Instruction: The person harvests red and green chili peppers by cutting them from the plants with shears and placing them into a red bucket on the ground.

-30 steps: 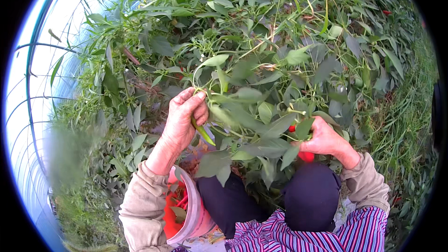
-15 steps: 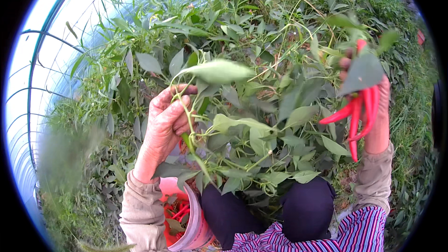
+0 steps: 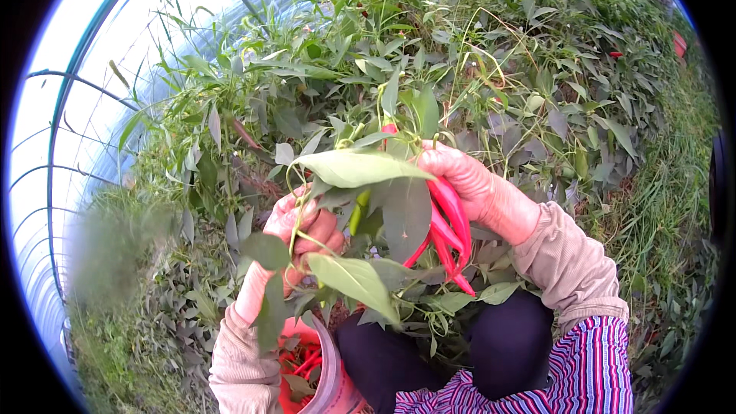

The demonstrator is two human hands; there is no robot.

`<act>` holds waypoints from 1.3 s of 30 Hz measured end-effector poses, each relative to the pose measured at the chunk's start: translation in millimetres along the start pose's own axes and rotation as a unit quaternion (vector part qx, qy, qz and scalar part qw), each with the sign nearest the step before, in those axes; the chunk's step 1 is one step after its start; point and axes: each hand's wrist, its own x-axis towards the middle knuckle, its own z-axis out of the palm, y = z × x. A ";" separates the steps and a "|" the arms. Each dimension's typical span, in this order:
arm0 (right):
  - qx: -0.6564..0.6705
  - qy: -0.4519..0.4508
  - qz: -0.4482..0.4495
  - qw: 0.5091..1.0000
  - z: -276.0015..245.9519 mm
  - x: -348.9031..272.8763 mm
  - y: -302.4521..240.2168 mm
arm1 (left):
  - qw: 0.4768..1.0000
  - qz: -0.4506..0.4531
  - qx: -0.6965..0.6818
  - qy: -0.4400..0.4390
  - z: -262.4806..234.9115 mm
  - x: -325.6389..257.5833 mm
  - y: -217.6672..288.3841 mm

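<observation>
My right hand [image 3: 469,182] is closed on a bunch of long red chili peppers [image 3: 451,222], which hang down below its fingers. A broad green leaf [image 3: 356,169] partly covers the fingertips and the bunch. Just to the left, my left hand [image 3: 300,228] has its fingers curled around a green stem of a pepper plant, with leaves in front of part of the hand. A yellow-green pepper [image 3: 358,212] hangs between the two hands. The stem ends and some of the fingers are hidden by foliage.
A pink bucket [image 3: 330,360] holding red peppers and some leaves stands below my left forearm, beside my dark-clad knees [image 3: 510,345]. Dense pepper plants and weeds surround me. Greenhouse hoops [image 3: 57,119] and clear film rise at the left.
My right hand has come in from the far right with the red peppers and is now close to my left hand. The left hand has shifted slightly down and right.
</observation>
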 end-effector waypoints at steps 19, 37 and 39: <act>-0.290 0.277 -0.052 0.914 -33.8 -21.5 -9.8 | 0.983 0.006 -0.062 0.171 -15.1 -9.8 3.5; 0.060 0.063 -0.010 0.996 -3.7 -15.1 29.9 | 0.993 0.041 -0.004 0.109 -8.6 9.9 -18.9; 0.024 0.072 -0.002 0.997 -1.8 -16.3 28.3 | 0.998 0.022 -0.045 0.035 -13.0 11.2 -18.8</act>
